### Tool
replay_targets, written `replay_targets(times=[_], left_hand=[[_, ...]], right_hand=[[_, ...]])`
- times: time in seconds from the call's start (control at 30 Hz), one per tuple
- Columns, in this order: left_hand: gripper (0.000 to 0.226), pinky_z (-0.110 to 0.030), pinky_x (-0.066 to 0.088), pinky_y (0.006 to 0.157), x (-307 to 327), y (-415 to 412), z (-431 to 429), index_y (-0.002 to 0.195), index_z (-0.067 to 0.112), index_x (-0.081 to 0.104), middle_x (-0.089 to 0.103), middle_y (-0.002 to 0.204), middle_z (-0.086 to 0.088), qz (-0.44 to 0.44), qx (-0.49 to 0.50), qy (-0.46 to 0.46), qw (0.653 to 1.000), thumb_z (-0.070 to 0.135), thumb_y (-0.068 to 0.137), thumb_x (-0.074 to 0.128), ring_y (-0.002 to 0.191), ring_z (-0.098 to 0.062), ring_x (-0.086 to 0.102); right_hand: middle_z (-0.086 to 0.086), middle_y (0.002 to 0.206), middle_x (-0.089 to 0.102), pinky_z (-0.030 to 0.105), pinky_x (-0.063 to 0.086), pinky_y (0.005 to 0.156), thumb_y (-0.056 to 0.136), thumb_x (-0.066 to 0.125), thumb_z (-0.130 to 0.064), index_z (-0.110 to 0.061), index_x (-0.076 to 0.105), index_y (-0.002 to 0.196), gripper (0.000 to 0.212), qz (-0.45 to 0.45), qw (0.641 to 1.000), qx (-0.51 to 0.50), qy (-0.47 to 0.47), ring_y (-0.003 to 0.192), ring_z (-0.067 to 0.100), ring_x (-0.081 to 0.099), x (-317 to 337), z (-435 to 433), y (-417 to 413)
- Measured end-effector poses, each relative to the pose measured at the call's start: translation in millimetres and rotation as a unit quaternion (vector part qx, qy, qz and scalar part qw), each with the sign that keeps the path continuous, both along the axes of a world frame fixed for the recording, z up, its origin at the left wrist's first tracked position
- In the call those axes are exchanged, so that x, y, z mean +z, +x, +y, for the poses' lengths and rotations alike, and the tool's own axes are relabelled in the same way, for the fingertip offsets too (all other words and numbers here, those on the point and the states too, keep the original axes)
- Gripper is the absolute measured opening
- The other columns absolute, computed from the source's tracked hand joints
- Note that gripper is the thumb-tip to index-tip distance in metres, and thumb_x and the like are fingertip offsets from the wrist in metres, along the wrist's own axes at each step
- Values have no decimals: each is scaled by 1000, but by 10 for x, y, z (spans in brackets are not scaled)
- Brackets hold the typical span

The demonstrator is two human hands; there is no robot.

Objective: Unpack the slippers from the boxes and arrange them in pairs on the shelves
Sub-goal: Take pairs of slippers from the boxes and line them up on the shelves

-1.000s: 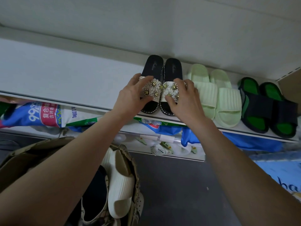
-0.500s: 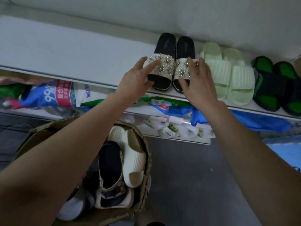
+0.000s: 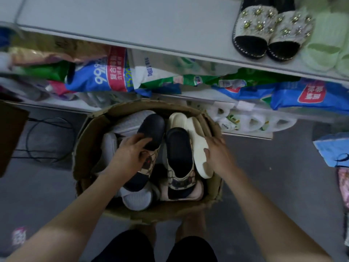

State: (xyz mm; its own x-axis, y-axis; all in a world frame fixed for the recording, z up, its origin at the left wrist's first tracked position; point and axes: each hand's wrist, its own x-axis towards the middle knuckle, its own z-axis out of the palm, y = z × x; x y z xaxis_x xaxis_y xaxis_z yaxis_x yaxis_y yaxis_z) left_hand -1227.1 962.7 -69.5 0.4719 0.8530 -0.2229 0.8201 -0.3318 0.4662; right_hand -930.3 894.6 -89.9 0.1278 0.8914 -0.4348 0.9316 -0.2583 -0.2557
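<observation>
Left hand (image 3: pixel 132 151) lay curled over the strap of a black-soled patterned slipper (image 3: pixel 146 148) in the left half of the cardboard box (image 3: pixel 81 148), fingers bent onto the dark insole and thumb on the printed strap, gripping it. Right hand (image 3: pixel 217 150) was open with fingers spread, its fingertips touching the cream slipper (image 3: pixel 198 146) that stood on edge along the box's right wall; it grasped nothing. Between the two hands the matching patterned slipper (image 3: pixel 179 157) lay flat, toe toward the box's near edge. White mesh slippers (image 3: pixel 137 200) filled the near-left corner and the far side of the box, so the box was packed nearly wall to wall. Its torn flaps splayed outward, the far rim sitting just beside the lowest shelf edge.

Up on the top shelf (image 3: pixel 132 25), the flower-studded slippers (image 3: pixel 270 33) stood as a pair at the front edge, toes just overhanging it, with the pale green slippers (image 3: pixel 324 46) touching their right side. Left of that pair the shelf surface ran bare to its left end. Detergent bags (image 3: pixel 105 72) crowded the shelf below. Dark floor (image 3: pixel 264 186) lay open to the right of the box, and a black cable (image 3: pixel 47 140) looped on it to the left.
</observation>
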Motion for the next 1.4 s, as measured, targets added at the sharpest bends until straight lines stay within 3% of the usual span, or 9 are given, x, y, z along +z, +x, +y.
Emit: replay_targets(times=[0.2,0.33,0.43,0.57,0.73,0.87,1.1,1.2,1.4], left_hand=[[60,-51,46,98,-221,-277,-120,132,16,55,51,134,-13,3,-38,-2,999,21,76,76,126,-36,45],[81,-54,34,110,-265,-290,-95,143,20,37,33,148,-17,12,19,-42,999,39,75,76,137,-38,30],[90,-46,39,107,-317,-323,-101,146,26,27,33,148,-12,-25,103,-142,984,44,73,77,133,-32,38],[72,-37,50,87,-297,-376,-76,128,33,37,52,129,-2,-91,147,-199,965,38,70,80,109,-21,58],[45,-44,51,85,-195,-472,26,100,33,42,58,107,-5,-128,154,-209,957,21,76,78,95,-23,60],[39,-39,49,84,-77,-642,-45,103,32,44,51,109,-4,-132,162,-170,963,17,82,73,95,-21,57],[48,-49,52,87,-147,-959,-198,118,46,42,56,118,-4,-115,220,-213,945,31,82,70,102,-22,59],[58,-48,51,93,-210,-923,-250,130,43,38,58,122,-2,-134,265,-230,927,27,84,70,108,-22,60],[82,-35,40,101,-341,-880,-228,152,25,20,52,138,-7,-151,344,-272,886,30,86,69,127,-24,50]], right_hand=[[18,141,39,46,32,109,98,50,-28,-8,34,145,54,-104,993,-46,-31,134,38,29,-139,54,-271],[11,125,49,45,45,95,93,58,-32,-13,64,116,30,-35,996,-14,84,121,32,43,71,-86,-566],[8,134,47,43,41,98,84,64,-53,-20,72,100,37,-19,997,71,21,129,30,37,55,-340,-833],[7,158,26,47,25,114,89,63,-44,-23,74,99,27,-28,990,117,-77,147,34,10,-149,-548,-905],[10,159,22,47,42,105,94,61,-28,-16,65,98,14,65,994,81,32,140,36,31,18,-534,-987],[12,155,26,35,49,88,97,58,-23,-11,61,106,16,110,983,69,126,107,26,57,282,-312,-1067],[12,154,28,32,42,99,93,63,-25,-10,60,105,20,144,983,58,98,126,26,46,122,86,-1388],[6,149,31,14,30,89,91,66,-29,-17,57,120,32,170,982,-54,56,129,21,42,14,143,-1434],[6,154,32,32,32,105,84,67,-53,-21,18,153,91,195,963,-183,-28,139,24,33,-167,275,-1386]])
